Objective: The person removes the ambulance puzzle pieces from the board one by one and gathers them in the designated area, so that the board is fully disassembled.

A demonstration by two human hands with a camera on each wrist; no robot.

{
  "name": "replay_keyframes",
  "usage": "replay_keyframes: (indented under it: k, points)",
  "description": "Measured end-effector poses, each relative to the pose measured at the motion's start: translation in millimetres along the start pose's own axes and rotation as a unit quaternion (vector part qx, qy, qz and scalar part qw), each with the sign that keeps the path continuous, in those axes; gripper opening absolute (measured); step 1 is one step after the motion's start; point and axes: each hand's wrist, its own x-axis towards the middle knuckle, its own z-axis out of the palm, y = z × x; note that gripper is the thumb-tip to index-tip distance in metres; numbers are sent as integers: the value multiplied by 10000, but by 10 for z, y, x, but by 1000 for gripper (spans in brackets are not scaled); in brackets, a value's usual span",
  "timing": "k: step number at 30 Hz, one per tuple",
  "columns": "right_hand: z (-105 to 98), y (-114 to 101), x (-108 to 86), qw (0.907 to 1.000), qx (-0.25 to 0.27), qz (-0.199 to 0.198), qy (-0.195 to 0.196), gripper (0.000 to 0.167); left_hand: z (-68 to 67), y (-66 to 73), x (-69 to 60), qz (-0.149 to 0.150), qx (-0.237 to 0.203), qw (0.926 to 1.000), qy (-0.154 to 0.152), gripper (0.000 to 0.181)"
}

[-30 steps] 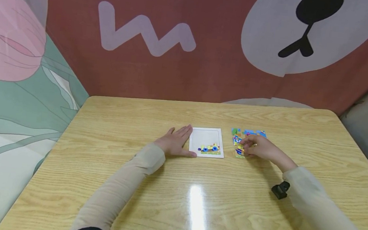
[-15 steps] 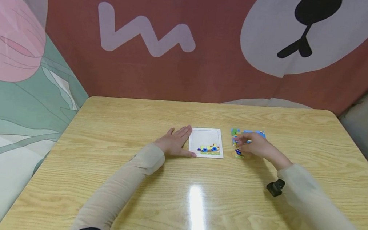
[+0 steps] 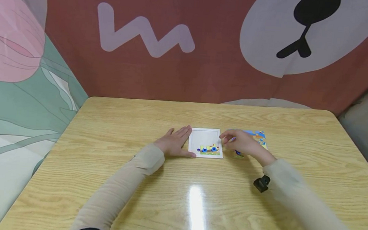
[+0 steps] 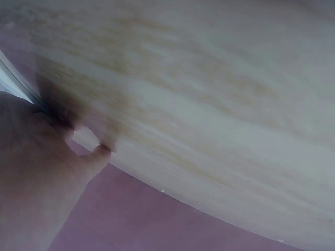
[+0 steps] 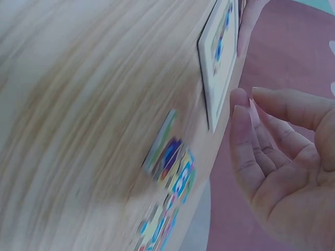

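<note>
In the head view, a white square puzzle frame [image 3: 204, 135] lies on the table, with a colourful strip of train pictures [image 3: 209, 149] along its near edge. My left hand [image 3: 175, 142] rests against the frame's left side, its fingers spread and thumb at the near left corner. My right hand [image 3: 241, 141] hovers just right of the frame, partly covering the loose puzzle pieces [image 3: 260, 134]. In the right wrist view, the thumb tip comes close to the index fingertip. No piece shows between those fingertips. More puzzle pieces [image 5: 180, 172] appear below that hand, blurred.
The light wood table [image 3: 132, 183] carries the frame and pieces. Behind it stands a reddish-brown wall [image 3: 161, 76] with a cartoon print. A small black device [image 3: 261, 183] sits at the right wrist.
My right hand has moved left from over the loose pieces toward the frame's right edge, uncovering pieces at the right. The left hand stays against the frame.
</note>
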Motion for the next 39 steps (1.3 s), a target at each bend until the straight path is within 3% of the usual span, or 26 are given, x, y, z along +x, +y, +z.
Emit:
replay_keyframes:
  k: [14,30,39]
  points:
    - [243,-169,177,9986,340,-341,-234,31,15,-5,0,-41,-38,10000,18,106]
    - [346,-242,213,9991,2,-94,-410,30,-11,12,-15,-1,-82,10000,-31,105]
    - [393,-239,253,9984,-283,-329,-373,32,-1,1,-2,-15,-1,10000,-56,105]
